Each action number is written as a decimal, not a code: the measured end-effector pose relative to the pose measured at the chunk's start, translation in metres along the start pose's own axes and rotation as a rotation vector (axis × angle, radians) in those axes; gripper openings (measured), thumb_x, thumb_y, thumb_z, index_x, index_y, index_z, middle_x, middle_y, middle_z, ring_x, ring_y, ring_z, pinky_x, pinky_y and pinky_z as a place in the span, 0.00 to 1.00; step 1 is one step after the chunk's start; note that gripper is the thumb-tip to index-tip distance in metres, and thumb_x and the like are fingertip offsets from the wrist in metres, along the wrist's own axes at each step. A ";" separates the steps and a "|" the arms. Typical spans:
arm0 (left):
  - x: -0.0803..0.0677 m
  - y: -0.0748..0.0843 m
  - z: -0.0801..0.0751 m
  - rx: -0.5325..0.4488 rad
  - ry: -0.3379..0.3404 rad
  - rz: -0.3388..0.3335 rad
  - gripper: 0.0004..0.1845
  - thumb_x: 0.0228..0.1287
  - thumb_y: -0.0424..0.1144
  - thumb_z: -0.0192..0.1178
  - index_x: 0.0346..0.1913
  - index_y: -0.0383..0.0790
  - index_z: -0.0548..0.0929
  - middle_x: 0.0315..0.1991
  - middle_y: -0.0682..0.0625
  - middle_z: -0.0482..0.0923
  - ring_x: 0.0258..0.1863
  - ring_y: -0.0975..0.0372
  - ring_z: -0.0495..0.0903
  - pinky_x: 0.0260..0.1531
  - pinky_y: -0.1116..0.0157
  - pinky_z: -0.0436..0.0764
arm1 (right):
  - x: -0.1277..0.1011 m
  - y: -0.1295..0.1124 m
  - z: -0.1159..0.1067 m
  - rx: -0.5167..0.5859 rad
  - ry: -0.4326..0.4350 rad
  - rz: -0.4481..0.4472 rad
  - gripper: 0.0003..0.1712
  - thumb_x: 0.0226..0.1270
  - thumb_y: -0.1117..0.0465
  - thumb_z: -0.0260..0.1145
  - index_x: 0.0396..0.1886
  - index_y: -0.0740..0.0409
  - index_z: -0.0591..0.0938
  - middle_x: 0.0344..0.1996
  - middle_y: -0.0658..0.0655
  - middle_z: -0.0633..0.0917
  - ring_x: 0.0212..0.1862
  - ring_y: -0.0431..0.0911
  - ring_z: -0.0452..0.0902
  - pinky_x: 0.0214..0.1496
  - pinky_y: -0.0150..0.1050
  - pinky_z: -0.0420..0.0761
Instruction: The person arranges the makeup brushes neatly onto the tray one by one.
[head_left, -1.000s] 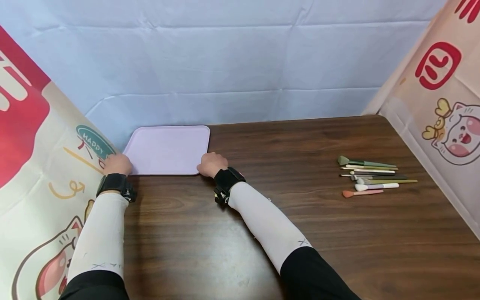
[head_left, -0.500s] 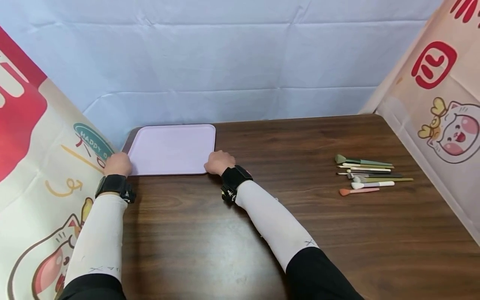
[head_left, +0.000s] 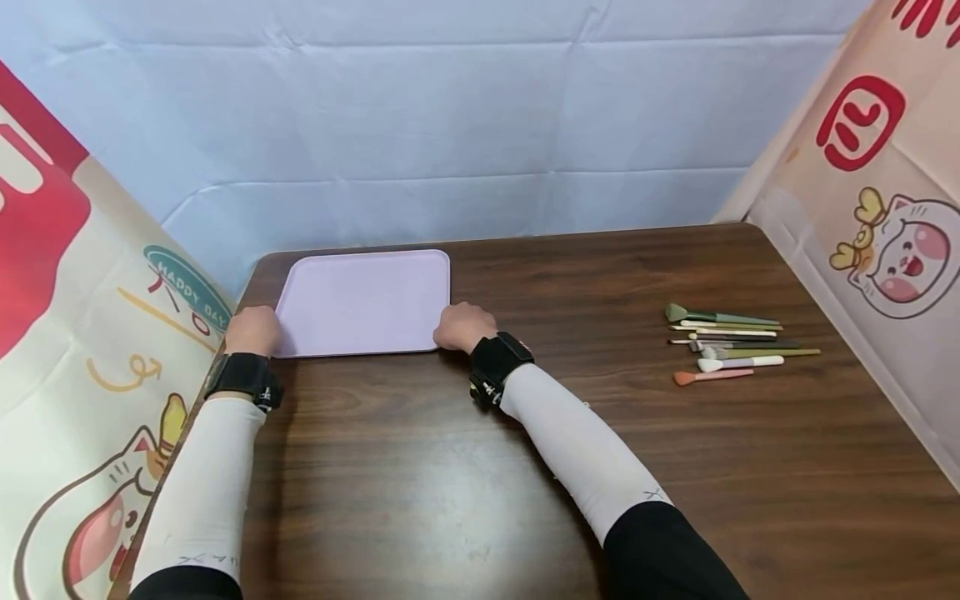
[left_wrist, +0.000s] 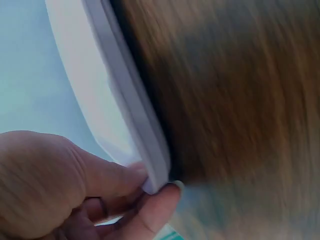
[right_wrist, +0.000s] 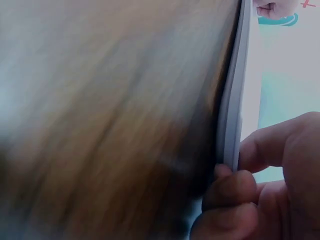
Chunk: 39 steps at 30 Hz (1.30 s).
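A pale lilac tray with rounded corners lies at the back left of the wooden table. My left hand pinches its near left corner; in the left wrist view the thumb is on top and a finger is under the rim. At the near right corner, my right hand grips the tray's edge. The right wrist view shows curled fingers under the rim and the thumb against its upper side.
Several makeup brushes lie side by side on the right of the brown wooden table. A pale blue cloth hangs behind it. Printed cloths flank the left and right sides.
Both hands have moved right with the tray between them. More of the table's back left corner now shows beside the tray. The brushes stay in place; the head view has shifted slightly.
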<state>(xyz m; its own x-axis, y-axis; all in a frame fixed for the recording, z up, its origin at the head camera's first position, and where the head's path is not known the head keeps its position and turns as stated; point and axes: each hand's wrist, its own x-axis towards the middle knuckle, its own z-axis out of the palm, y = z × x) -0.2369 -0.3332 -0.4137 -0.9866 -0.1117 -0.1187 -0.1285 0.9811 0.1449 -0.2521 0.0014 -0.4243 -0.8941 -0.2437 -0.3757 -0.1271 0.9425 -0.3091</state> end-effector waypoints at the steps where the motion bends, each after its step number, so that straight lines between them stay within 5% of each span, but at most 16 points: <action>1: -0.001 0.003 0.000 0.000 -0.006 -0.002 0.14 0.61 0.27 0.48 0.37 0.18 0.82 0.43 0.19 0.78 0.38 0.32 0.80 0.36 0.41 0.79 | -0.001 0.003 -0.001 0.000 -0.003 0.004 0.14 0.71 0.53 0.57 0.34 0.55 0.85 0.35 0.57 0.83 0.33 0.49 0.76 0.32 0.43 0.75; 26: -0.021 0.060 0.007 0.022 -0.088 0.021 0.16 0.62 0.31 0.51 0.42 0.19 0.83 0.45 0.23 0.80 0.40 0.37 0.81 0.38 0.44 0.81 | -0.028 0.053 -0.014 -0.014 -0.131 0.093 0.16 0.70 0.58 0.55 0.22 0.55 0.80 0.25 0.56 0.79 0.25 0.48 0.73 0.27 0.40 0.71; 39: -0.034 0.085 0.015 0.003 -0.152 0.069 0.15 0.65 0.31 0.49 0.43 0.22 0.81 0.44 0.27 0.81 0.35 0.45 0.77 0.36 0.48 0.79 | -0.047 0.082 -0.017 -0.029 -0.128 0.100 0.14 0.72 0.58 0.54 0.31 0.58 0.82 0.33 0.58 0.79 0.32 0.51 0.75 0.34 0.44 0.73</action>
<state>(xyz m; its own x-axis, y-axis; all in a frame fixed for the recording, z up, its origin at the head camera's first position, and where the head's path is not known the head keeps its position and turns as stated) -0.2127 -0.2436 -0.4116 -0.9666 -0.0194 -0.2556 -0.0608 0.9860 0.1551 -0.2272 0.0943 -0.4174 -0.8409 -0.1740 -0.5125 -0.0541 0.9692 -0.2402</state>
